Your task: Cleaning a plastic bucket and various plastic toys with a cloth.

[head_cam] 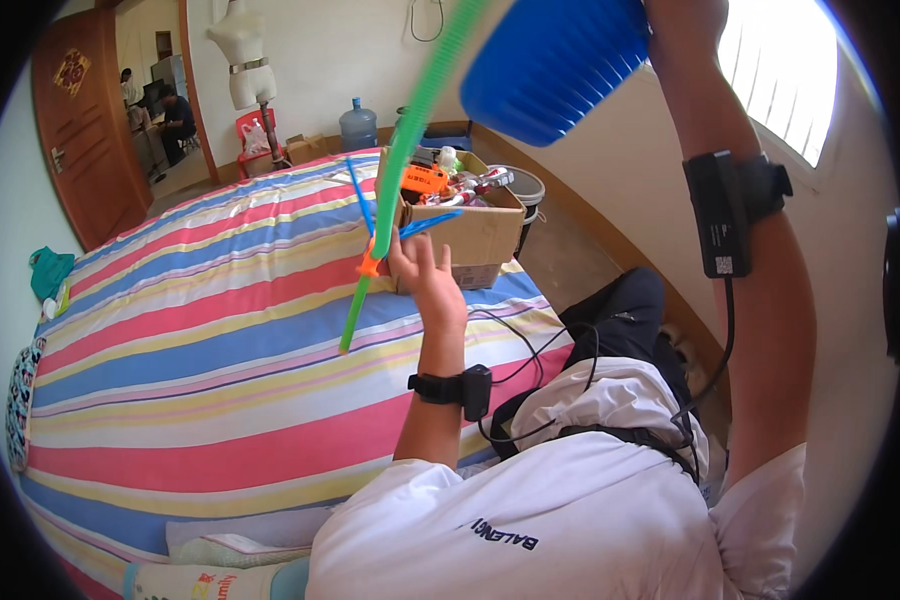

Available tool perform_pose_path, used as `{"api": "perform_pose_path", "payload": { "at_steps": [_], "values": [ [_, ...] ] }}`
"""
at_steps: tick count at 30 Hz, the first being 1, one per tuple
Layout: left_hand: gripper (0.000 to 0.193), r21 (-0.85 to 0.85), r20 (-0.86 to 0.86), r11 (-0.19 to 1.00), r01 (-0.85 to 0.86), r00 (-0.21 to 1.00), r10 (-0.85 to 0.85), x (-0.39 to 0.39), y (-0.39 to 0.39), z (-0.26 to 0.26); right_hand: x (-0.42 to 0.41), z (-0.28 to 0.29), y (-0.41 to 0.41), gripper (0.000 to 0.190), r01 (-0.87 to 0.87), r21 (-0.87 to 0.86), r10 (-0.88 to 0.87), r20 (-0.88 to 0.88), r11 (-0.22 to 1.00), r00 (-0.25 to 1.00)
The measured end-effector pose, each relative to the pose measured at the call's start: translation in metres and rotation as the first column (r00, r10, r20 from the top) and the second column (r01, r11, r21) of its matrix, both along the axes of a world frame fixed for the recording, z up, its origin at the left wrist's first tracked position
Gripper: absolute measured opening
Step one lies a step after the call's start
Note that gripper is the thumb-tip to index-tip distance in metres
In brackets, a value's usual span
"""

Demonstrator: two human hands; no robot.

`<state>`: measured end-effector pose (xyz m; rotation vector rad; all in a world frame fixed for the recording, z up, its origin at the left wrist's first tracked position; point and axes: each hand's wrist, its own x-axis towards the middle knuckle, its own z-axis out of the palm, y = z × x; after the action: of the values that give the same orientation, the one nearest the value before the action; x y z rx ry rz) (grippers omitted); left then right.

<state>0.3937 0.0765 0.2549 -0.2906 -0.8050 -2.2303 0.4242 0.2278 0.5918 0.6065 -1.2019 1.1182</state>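
Note:
My left hand (429,281) pinches a long green toy stick with its thumb and forefinger, the other fingers raised. The stick's ribbed green upper part (406,127) runs up out of view. An orange piece (371,259) sits on it near the fingers, with blue blades (429,223) spreading to both sides. Its thin green lower end (352,319) points down over the bed. High at the right, my right hand (686,34) grips the side of a tilted blue plastic basket (555,75); its fingertips are hidden, and the basket's top is cut off by the picture's edge.
A cardboard box (472,236) filled with toys and packets stands on the striped bed (217,390). Behind it are a bucket (529,184) and a water bottle (358,124). Black cables (592,352) hang from both wrist devices. Two people sit beyond the doorway.

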Motion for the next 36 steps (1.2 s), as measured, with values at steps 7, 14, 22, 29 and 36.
{"api": "perform_pose_path", "payload": {
  "at_steps": [7, 14, 22, 29, 36],
  "values": [
    [0.054, 0.403, -0.036, 0.915, -0.017, 0.999, 0.034, -0.023, -0.071, -0.035, -0.039, -0.021, 0.068, 0.034, 0.001, -0.027, 0.007, 0.295, 1.000, 0.955],
    [0.054, 0.214, -0.101, 0.977, 0.024, 0.995, -0.003, 0.015, -0.106, -0.013, -0.075, -0.094, 0.067, 0.053, 0.068, 0.183, -0.168, 0.613, 0.981, 0.772],
    [0.090, -0.156, -0.145, 0.984, 0.092, 0.983, -0.115, 0.035, -0.048, 0.014, -0.081, -0.277, 0.031, 0.045, -0.452, 0.165, -0.019, 0.951, 0.877, 0.310],
    [0.088, -0.427, -0.076, 0.901, 0.077, 0.990, -0.120, 0.036, -0.009, 0.006, -0.071, -0.321, 0.054, 0.036, -0.625, 0.343, -0.341, 0.931, 0.701, 0.129],
    [0.084, -0.538, -0.108, 0.842, 0.030, 0.989, -0.104, 0.034, -0.002, 0.012, -0.025, -0.279, 0.150, 0.029, -0.547, 0.113, -0.157, 0.987, 0.829, -0.035]
  ]
}}
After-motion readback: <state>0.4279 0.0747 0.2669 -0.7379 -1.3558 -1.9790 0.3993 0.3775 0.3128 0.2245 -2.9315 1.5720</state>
